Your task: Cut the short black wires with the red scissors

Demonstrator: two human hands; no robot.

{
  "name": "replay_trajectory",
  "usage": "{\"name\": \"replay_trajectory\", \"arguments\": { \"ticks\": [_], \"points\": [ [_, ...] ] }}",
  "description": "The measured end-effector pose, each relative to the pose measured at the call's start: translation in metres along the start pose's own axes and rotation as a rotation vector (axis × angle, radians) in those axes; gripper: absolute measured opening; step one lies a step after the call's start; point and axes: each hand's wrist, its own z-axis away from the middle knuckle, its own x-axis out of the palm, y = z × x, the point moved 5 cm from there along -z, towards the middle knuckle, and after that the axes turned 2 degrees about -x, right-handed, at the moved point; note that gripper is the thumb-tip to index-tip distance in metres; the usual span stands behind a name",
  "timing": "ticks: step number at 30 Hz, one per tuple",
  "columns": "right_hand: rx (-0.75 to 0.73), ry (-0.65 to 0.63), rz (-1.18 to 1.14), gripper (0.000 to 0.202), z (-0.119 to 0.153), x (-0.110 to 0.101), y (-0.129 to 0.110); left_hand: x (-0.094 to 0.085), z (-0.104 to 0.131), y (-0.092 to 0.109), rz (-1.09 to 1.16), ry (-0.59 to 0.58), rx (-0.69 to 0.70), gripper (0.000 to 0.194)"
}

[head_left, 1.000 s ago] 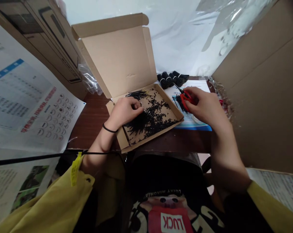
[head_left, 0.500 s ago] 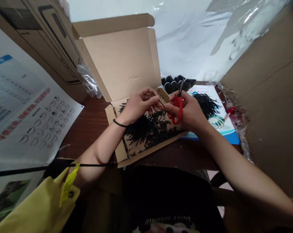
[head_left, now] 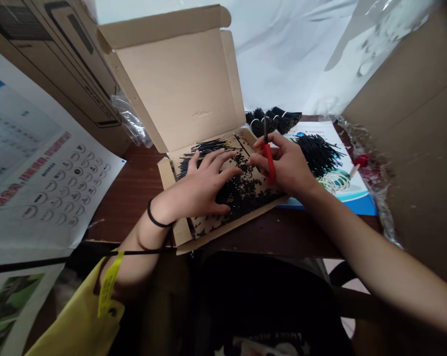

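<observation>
My left hand [head_left: 208, 185] is spread palm down over the open cardboard box [head_left: 223, 228], above the black pieces in it. Thin black wires [head_left: 208, 147] lie in the box just beyond its fingers, and small black scraps [head_left: 245, 195] cover the box floor to its right. Red-handled scissors [head_left: 269, 160] are in my right hand [head_left: 285, 160], blades pointing up and away. One longer black strand [head_left: 241, 144] lies apart near the box's far right corner.
Behind the box are tied black bundles [head_left: 271, 121]. To the right, a loose black pile [head_left: 317, 154] and pale rings [head_left: 335, 182] rest on a printed sheet [head_left: 360, 195]. A printed paper [head_left: 64, 183] stands at the left, beside a large carton [head_left: 66, 64].
My left hand has come away from my right hand, moved down over the box and spread its fingers. The dark strand between the hands is gone from there. The scissors remain in my right hand.
</observation>
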Motion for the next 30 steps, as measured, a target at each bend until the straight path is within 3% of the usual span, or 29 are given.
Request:
{"name": "replay_trajectory", "arguments": {
  "ticks": [8,21,30],
  "points": [
    [-0.004,0.006,-0.010,0.024,0.000,0.002,0.000,0.005,0.004,-0.022,0.002,-0.185,-0.026,0.079],
    [0.002,-0.007,0.007,0.032,0.001,0.005,0.003,0.003,0.006,-0.028,0.015,-0.251,-0.170,0.079],
    [-0.044,-0.055,0.132,0.030,0.004,0.008,0.004,-0.007,0.009,-0.029,0.117,-0.171,-0.050,0.102]
  ]
}}
